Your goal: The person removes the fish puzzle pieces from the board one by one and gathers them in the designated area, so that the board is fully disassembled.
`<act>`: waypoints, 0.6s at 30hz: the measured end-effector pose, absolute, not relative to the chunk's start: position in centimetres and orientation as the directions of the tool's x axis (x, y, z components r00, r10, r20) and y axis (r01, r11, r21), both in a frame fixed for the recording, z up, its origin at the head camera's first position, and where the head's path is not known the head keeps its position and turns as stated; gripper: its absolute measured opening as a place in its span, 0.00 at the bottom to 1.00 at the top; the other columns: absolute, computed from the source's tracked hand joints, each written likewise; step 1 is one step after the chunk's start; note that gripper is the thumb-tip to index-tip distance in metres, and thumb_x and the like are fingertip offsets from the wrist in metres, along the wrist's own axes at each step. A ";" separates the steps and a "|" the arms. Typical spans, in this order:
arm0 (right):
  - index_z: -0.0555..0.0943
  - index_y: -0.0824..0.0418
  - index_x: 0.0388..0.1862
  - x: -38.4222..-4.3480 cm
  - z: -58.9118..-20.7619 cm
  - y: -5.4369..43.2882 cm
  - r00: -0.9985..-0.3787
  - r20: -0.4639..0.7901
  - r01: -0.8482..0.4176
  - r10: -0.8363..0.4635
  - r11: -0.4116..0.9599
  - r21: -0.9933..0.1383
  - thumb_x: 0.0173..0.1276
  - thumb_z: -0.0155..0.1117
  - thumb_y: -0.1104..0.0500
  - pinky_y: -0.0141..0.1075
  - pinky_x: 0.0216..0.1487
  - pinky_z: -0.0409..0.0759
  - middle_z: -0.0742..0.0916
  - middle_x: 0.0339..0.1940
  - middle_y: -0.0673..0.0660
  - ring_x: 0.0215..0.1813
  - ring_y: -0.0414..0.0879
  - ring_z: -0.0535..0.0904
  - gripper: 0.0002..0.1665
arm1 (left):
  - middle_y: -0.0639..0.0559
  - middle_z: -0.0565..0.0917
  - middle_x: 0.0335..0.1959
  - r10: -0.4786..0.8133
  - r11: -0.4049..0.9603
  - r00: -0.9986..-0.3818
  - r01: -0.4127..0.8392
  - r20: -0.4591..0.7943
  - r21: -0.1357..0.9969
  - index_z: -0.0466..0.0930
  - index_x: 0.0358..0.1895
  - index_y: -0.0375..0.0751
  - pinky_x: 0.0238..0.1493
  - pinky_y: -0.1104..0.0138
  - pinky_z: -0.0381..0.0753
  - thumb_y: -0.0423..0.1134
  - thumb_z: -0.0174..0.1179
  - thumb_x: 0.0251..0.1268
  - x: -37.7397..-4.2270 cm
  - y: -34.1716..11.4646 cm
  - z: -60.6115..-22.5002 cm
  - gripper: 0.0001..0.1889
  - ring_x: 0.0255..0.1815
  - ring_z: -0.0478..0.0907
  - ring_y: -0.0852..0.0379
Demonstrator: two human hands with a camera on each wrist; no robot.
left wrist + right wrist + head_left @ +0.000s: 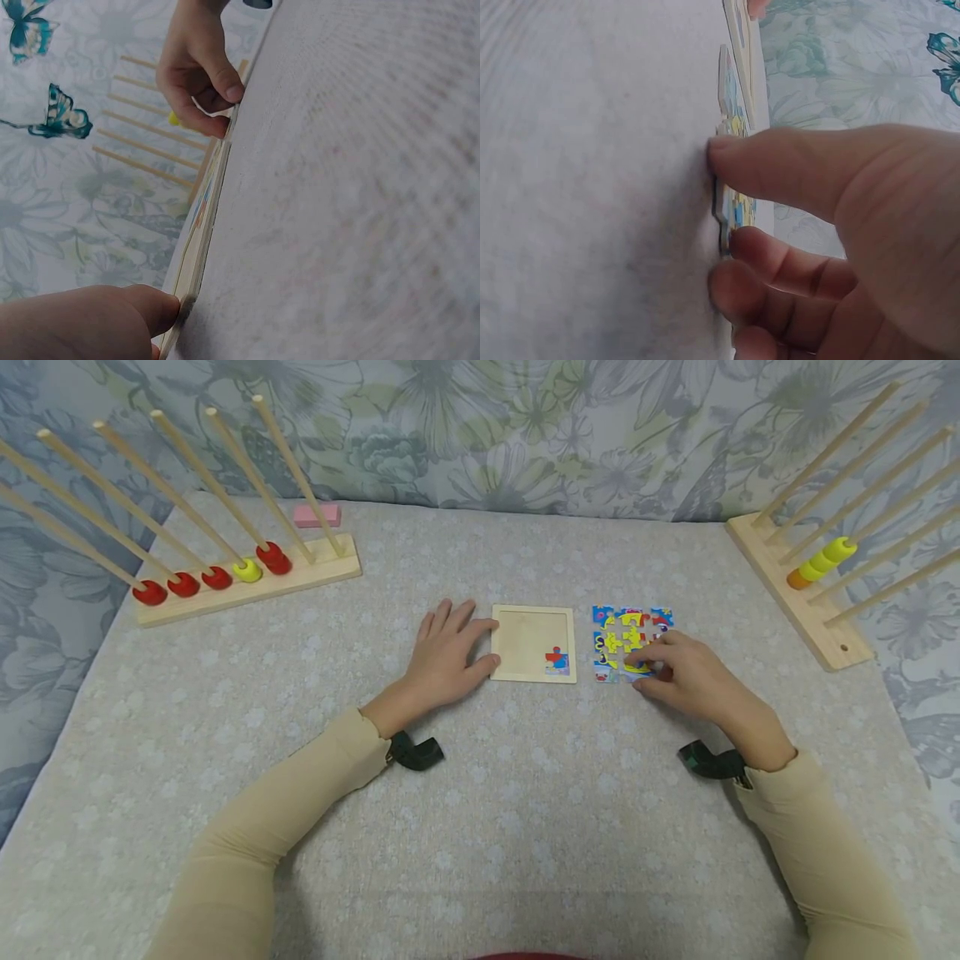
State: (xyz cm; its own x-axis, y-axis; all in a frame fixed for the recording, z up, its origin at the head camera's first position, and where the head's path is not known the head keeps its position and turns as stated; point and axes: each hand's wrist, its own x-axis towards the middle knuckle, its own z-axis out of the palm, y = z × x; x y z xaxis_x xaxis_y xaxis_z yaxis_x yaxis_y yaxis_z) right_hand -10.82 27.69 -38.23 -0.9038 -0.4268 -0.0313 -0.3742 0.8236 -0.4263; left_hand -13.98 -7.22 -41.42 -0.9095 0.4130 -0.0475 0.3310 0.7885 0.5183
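A shallow square wooden puzzle frame (525, 643) lies flat on the cloth, with a red-and-blue jigsaw piece (557, 660) in its lower right corner. My left hand (448, 652) lies along the frame's left side, fingers extended, thumb and index finger touching the rim. Right of the frame is a loosely laid group of colourful jigsaw pieces (613, 639), mostly yellow and blue. Over their lower right part, my right hand (686, 672) pinches a jigsaw piece (724, 202) between thumb and fingers. That hand hides some of the pieces beneath it.
At the left stands a wooden peg rack (251, 597) with red and yellow beads. Another peg rack (832, 627), holding yellow and orange beads, stands at the right. A pink block (317, 516) lies near the back edge, before a flowered backdrop (480, 435).
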 end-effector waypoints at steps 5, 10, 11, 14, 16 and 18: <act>0.87 0.62 0.52 -10.8 -37.9 27.7 -0.906 -0.057 -0.355 -0.418 0.827 -0.436 0.61 0.76 0.64 0.37 0.37 0.76 0.82 0.40 0.61 0.35 0.46 0.78 0.18 | 0.38 0.57 0.82 0.416 0.788 -0.908 0.336 -0.043 0.516 0.70 0.73 0.47 0.81 0.37 0.39 0.51 0.55 0.73 -14.0 -7.3 -41.4 0.29 0.85 0.41 0.31; 0.87 0.63 0.54 -10.9 -37.2 27.7 -0.906 -0.042 -0.361 -0.420 0.822 -0.440 0.61 0.75 0.64 0.35 0.35 0.75 0.82 0.41 0.61 0.33 0.45 0.77 0.20 | 0.39 0.56 0.82 0.422 0.788 -0.905 0.339 -0.050 0.514 0.70 0.73 0.48 0.81 0.37 0.39 0.52 0.55 0.73 -14.1 -7.2 -41.4 0.29 0.85 0.41 0.32; 0.86 0.63 0.54 -11.1 -37.0 27.5 -0.901 -0.034 -0.375 -0.432 0.816 -0.440 0.61 0.75 0.64 0.35 0.34 0.74 0.82 0.40 0.61 0.32 0.45 0.76 0.20 | 0.39 0.56 0.82 0.423 0.788 -0.905 0.339 -0.052 0.514 0.70 0.73 0.48 0.81 0.37 0.39 0.52 0.55 0.73 -14.1 -7.2 -41.4 0.28 0.85 0.40 0.32; 0.86 0.63 0.55 -11.7 -36.7 26.6 -0.881 -0.024 -0.416 -0.472 0.799 -0.434 0.61 0.75 0.63 0.37 0.36 0.75 0.84 0.42 0.61 0.32 0.44 0.76 0.21 | 0.39 0.56 0.83 0.421 0.789 -0.905 0.336 -0.055 0.514 0.70 0.73 0.48 0.81 0.37 0.39 0.52 0.55 0.73 -14.1 -7.2 -41.4 0.29 0.85 0.40 0.32; 0.85 0.63 0.56 -12.2 -36.6 25.7 -0.867 -0.029 -0.437 -0.498 0.785 -0.439 0.62 0.75 0.62 0.39 0.38 0.75 0.84 0.44 0.61 0.32 0.44 0.76 0.23 | 0.39 0.56 0.82 0.417 0.790 -0.907 0.332 -0.055 0.515 0.70 0.73 0.48 0.81 0.37 0.39 0.52 0.55 0.73 -14.0 -7.2 -41.4 0.29 0.85 0.40 0.32; 0.84 0.63 0.58 -12.7 -36.6 24.5 -0.855 -0.039 -0.447 -0.517 0.774 -0.448 0.62 0.75 0.61 0.40 0.40 0.75 0.84 0.45 0.62 0.33 0.45 0.77 0.24 | 0.39 0.56 0.82 0.415 0.791 -0.909 0.332 -0.052 0.513 0.70 0.73 0.48 0.81 0.37 0.39 0.52 0.55 0.73 -14.0 -7.3 -41.5 0.29 0.85 0.41 0.32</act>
State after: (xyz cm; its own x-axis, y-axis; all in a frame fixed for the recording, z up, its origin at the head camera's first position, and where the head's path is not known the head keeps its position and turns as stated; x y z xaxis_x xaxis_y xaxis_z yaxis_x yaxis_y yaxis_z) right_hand -12.71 24.54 -36.63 -0.8553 -0.5167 -0.0386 -0.4474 0.7741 -0.4479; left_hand -13.99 -7.27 -41.53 -0.9086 0.4145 -0.0518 0.3318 0.7914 0.5135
